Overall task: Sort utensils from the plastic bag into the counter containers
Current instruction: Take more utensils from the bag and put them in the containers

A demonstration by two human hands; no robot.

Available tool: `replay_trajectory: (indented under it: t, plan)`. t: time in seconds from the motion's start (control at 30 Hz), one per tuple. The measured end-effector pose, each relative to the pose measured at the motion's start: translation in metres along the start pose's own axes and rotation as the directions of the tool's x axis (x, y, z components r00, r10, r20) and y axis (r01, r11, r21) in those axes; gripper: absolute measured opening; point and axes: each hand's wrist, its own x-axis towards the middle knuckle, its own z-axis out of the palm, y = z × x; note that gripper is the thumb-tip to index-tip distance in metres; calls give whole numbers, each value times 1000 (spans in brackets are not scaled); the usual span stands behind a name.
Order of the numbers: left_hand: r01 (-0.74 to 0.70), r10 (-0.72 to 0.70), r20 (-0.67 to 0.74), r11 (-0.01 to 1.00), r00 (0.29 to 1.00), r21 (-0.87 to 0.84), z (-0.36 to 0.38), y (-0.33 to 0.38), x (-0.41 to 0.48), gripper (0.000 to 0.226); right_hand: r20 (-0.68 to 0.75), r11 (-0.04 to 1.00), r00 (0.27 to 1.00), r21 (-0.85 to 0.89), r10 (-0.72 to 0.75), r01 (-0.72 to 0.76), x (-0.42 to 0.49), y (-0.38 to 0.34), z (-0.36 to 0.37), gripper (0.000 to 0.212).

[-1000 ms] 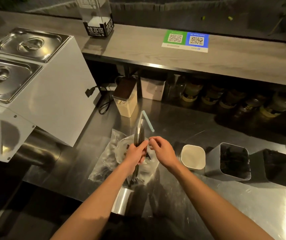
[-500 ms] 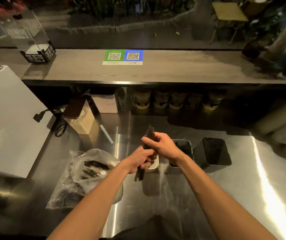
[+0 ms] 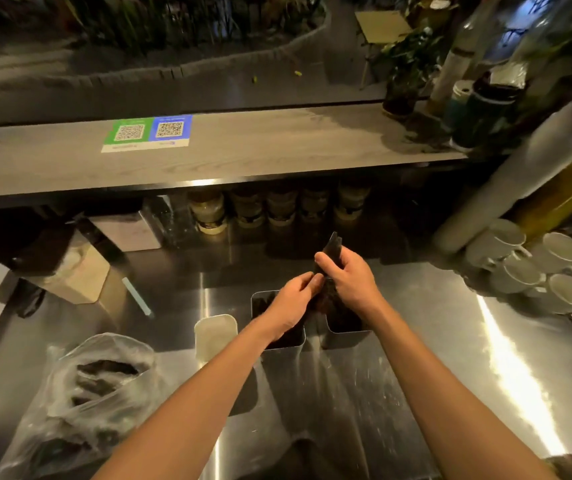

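Observation:
A bundle of dark utensils [image 3: 331,249] stands nearly upright above the steel containers. My right hand [image 3: 350,282] grips the bundle around its middle. My left hand [image 3: 295,299] pinches its lower part with the fingertips. Below the hands stand two steel containers with dark contents, one [image 3: 263,303] under my left wrist and one [image 3: 341,327] under my right wrist. A small white container [image 3: 216,336] sits just left of them. The clear plastic bag [image 3: 80,403] with more dark utensils lies at the lower left on the steel counter [image 3: 416,358].
Several white mugs [image 3: 534,268] are clustered at the right with a big roll of film [image 3: 527,171] behind them. A beige box [image 3: 76,275] and a pale straw [image 3: 137,296] lie at the left. Jars [image 3: 208,211] line the space under the grey shelf [image 3: 260,150].
Both hands have carried the utensil bundle from above the bag rightward to above the steel containers. The view has swung right, so the bag now lies at the lower left.

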Motion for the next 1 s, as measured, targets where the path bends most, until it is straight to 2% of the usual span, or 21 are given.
replay_trajectory:
  t: [0.13, 0.37, 0.53, 0.7, 1.0]
  plan:
    - [-29, 31, -9, 979, 999, 204, 23, 2, 20, 19, -25, 999, 1000, -51, 15, -16, 5, 16, -28, 22]
    - [-68, 109, -113, 947, 988, 315, 32, -11, 37, 19, -74, 974, 996, -223, -47, 30, 10, 49, -45, 20]
    - [-100, 190, -174, 899, 966, 426, 30, -30, 39, 22, 61, 910, 995, -403, -76, 94, 12, 67, -38, 21]
    - [-97, 209, -176, 863, 962, 496, 25, -41, 37, 31, 269, 811, 961, -574, 59, 111, 9, 86, -25, 26]
    - [-104, 222, -166, 844, 961, 526, 20, -44, 36, 28, 227, 751, 972, -652, 68, 100, 11, 85, -26, 40]
